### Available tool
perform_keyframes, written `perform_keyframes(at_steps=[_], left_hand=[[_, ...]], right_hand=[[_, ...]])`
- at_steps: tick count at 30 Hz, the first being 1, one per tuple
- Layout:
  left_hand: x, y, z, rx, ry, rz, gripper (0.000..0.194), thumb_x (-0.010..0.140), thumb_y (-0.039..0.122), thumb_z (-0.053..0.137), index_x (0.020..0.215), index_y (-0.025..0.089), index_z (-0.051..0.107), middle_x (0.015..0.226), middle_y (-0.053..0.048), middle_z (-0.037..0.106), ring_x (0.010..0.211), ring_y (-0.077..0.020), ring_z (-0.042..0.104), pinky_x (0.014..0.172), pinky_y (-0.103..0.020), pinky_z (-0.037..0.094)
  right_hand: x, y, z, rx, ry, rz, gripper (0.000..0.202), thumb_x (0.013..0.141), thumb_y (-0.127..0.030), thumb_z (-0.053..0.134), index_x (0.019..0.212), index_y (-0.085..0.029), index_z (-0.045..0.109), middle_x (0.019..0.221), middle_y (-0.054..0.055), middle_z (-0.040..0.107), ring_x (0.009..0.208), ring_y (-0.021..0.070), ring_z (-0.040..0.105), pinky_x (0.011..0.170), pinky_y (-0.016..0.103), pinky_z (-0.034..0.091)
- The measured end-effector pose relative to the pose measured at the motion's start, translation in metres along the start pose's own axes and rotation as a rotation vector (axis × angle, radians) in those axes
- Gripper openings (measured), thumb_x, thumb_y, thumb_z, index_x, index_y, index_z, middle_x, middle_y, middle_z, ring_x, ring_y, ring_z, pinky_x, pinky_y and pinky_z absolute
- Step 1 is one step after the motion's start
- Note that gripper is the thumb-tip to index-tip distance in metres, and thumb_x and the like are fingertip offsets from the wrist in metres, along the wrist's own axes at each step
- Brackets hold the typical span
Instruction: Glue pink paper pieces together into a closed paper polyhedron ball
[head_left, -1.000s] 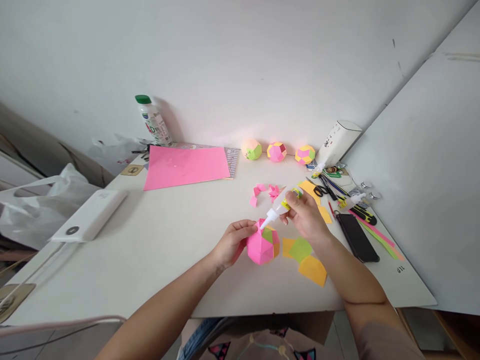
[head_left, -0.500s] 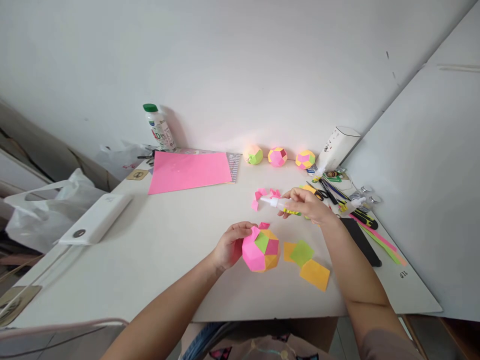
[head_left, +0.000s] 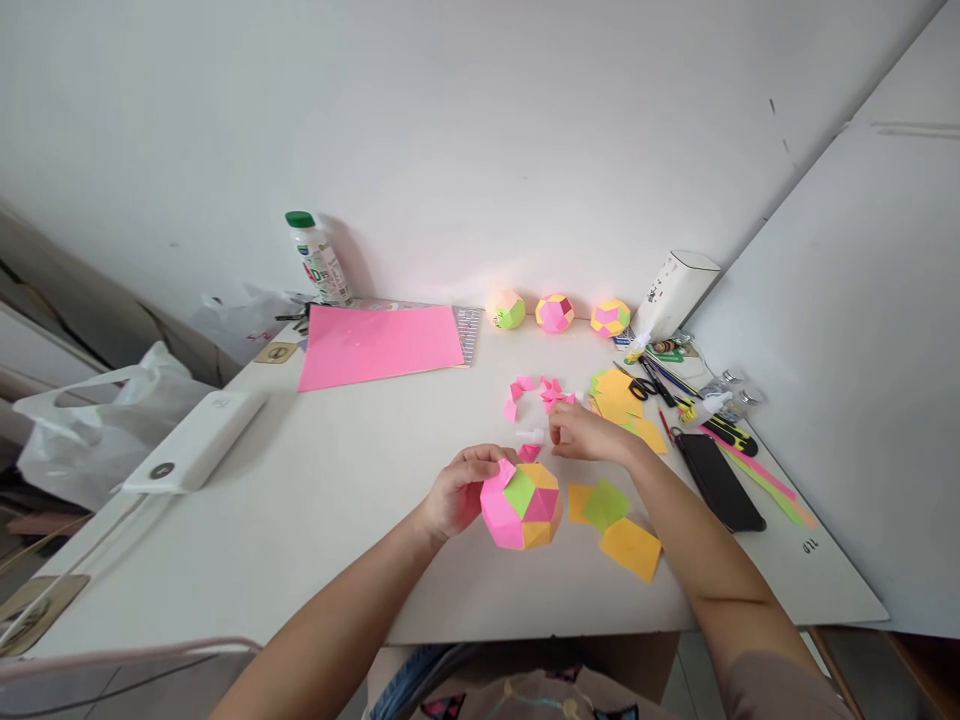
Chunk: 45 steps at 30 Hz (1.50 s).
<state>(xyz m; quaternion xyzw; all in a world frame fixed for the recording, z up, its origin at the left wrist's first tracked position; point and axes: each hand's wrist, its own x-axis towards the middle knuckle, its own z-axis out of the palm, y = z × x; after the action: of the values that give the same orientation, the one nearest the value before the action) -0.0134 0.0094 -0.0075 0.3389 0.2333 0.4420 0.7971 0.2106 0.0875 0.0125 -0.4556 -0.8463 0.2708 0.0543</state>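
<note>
My left hand (head_left: 461,492) grips a many-sided paper ball (head_left: 521,508) at its upper left edge. The ball has pink, green and orange faces, and a pink flap shows at its top left. Beyond the ball, low over the table, my right hand (head_left: 589,432) has curled fingers around the glue bottle, whose white nozzle (head_left: 531,436) pokes out to the left; the fingers hide the bottle's body. A folded pink paper piece (head_left: 529,453) lies just behind the ball. More small pink pieces (head_left: 517,390) lie near the right fingertips, beside a pink star-like cluster (head_left: 553,391).
Orange and green paper pieces (head_left: 630,548) lie right of the ball, with another pile (head_left: 616,397) farther back. Three finished-looking balls (head_left: 555,314) line the wall. Scissors (head_left: 641,388), a black pouch (head_left: 720,480), a pink sheet (head_left: 382,345), a bottle (head_left: 321,262) and a white box (head_left: 193,440) surround the workspace.
My right hand has come down and slightly toward me with the glue bottle, lowering the nozzle toward the table. The paper ball has tilted slightly in my left hand, staying nearly in place.
</note>
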Motion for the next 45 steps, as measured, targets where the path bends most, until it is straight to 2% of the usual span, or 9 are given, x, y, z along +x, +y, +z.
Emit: perform_keyframes(at_steps=[3, 4, 6, 9, 17, 24, 29, 40, 45], left_hand=[[-0.001, 0.0, 0.001, 0.043, -0.014, -0.01, 0.013, 0.061, 0.027, 0.066, 0.056, 0.015, 0.066, 0.065, -0.005, 0.058, 0.065, -0.0174, 0.052, 0.065, -0.032, 0.039], [-0.001, 0.001, 0.002, 0.058, -0.016, -0.013, 0.014, 0.062, 0.028, 0.067, 0.056, 0.015, 0.067, 0.065, -0.005, 0.058, 0.065, -0.0172, 0.052, 0.064, -0.031, 0.038], [-0.001, 0.002, 0.003, 0.089, -0.012, -0.02, 0.015, 0.062, 0.028, 0.067, 0.058, 0.014, 0.068, 0.066, -0.005, 0.059, 0.064, -0.0166, 0.052, 0.063, -0.03, 0.038], [-0.002, 0.003, 0.005, 0.128, 0.01, -0.033, 0.016, 0.063, 0.03, 0.069, 0.061, 0.014, 0.069, 0.066, -0.005, 0.061, 0.061, -0.0154, 0.052, 0.06, -0.029, 0.036], [-0.002, 0.005, 0.004, 0.176, 0.077, -0.022, 0.018, 0.065, 0.031, 0.07, 0.064, 0.013, 0.071, 0.064, -0.005, 0.062, 0.059, -0.0139, 0.052, 0.058, -0.027, 0.038], [-0.003, 0.005, 0.002, 0.265, 0.035, -0.03, 0.016, 0.066, 0.03, 0.074, 0.072, 0.015, 0.074, 0.071, -0.006, 0.069, 0.066, -0.0169, 0.06, 0.066, -0.029, 0.045], [-0.003, 0.004, 0.001, 0.312, 0.005, -0.017, 0.017, 0.069, 0.03, 0.074, 0.077, 0.015, 0.075, 0.08, -0.008, 0.073, 0.077, -0.0211, 0.064, 0.073, -0.033, 0.047], [-0.004, 0.003, -0.001, 0.384, -0.12, 0.013, 0.011, 0.078, 0.024, 0.066, 0.078, 0.016, 0.074, 0.08, -0.006, 0.069, 0.076, -0.0178, 0.061, 0.071, -0.03, 0.046], [-0.003, 0.001, 0.0, 0.403, -0.149, 0.053, 0.011, 0.076, 0.021, 0.066, 0.068, 0.014, 0.068, 0.077, -0.004, 0.065, 0.071, -0.0148, 0.058, 0.065, -0.027, 0.044]], right_hand=[[-0.009, -0.02, -0.006, 0.197, 0.09, -0.087, 0.008, 0.082, -0.026, 0.062, 0.084, -0.018, 0.06, 0.097, 0.006, 0.062, 0.092, 0.0193, 0.058, 0.08, 0.034, 0.046], [-0.012, -0.026, -0.007, 0.337, 0.054, -0.099, 0.013, 0.084, -0.03, 0.06, 0.089, -0.018, 0.061, 0.096, 0.006, 0.064, 0.09, 0.0181, 0.06, 0.08, 0.034, 0.048], [-0.016, -0.037, -0.007, 0.572, -0.114, -0.112, 0.022, 0.087, -0.037, 0.057, 0.097, -0.018, 0.061, 0.099, 0.006, 0.066, 0.092, 0.0169, 0.063, 0.081, 0.033, 0.05], [-0.018, -0.043, -0.005, 0.764, -0.277, -0.087, 0.03, 0.086, -0.04, 0.061, 0.104, -0.017, 0.06, 0.105, 0.007, 0.066, 0.096, 0.0152, 0.063, 0.082, 0.031, 0.051], [-0.016, -0.036, -0.001, 1.012, -0.37, -0.007, 0.036, 0.071, -0.03, 0.077, 0.101, -0.016, 0.064, 0.088, 0.003, 0.068, 0.08, 0.0112, 0.065, 0.073, 0.025, 0.051], [-0.025, -0.044, -0.008, 0.759, -0.25, -0.069, 0.032, 0.07, -0.031, 0.076, 0.098, -0.017, 0.071, 0.087, 0.003, 0.067, 0.081, 0.0133, 0.06, 0.077, 0.029, 0.051], [-0.031, -0.052, -0.014, 0.611, -0.197, -0.101, 0.026, 0.074, -0.032, 0.072, 0.095, -0.016, 0.071, 0.081, 0.002, 0.065, 0.074, 0.0118, 0.056, 0.069, 0.026, 0.049], [-0.027, -0.056, -0.011, 0.543, -0.351, -0.054, 0.023, 0.073, -0.035, 0.07, 0.085, -0.016, 0.064, 0.079, -0.001, 0.06, 0.068, 0.01, 0.054, 0.062, 0.023, 0.044], [-0.025, -0.057, -0.01, 0.485, -0.405, -0.01, 0.022, 0.071, -0.034, 0.07, 0.079, -0.016, 0.061, 0.078, -0.001, 0.058, 0.069, 0.0105, 0.052, 0.061, 0.022, 0.042]])
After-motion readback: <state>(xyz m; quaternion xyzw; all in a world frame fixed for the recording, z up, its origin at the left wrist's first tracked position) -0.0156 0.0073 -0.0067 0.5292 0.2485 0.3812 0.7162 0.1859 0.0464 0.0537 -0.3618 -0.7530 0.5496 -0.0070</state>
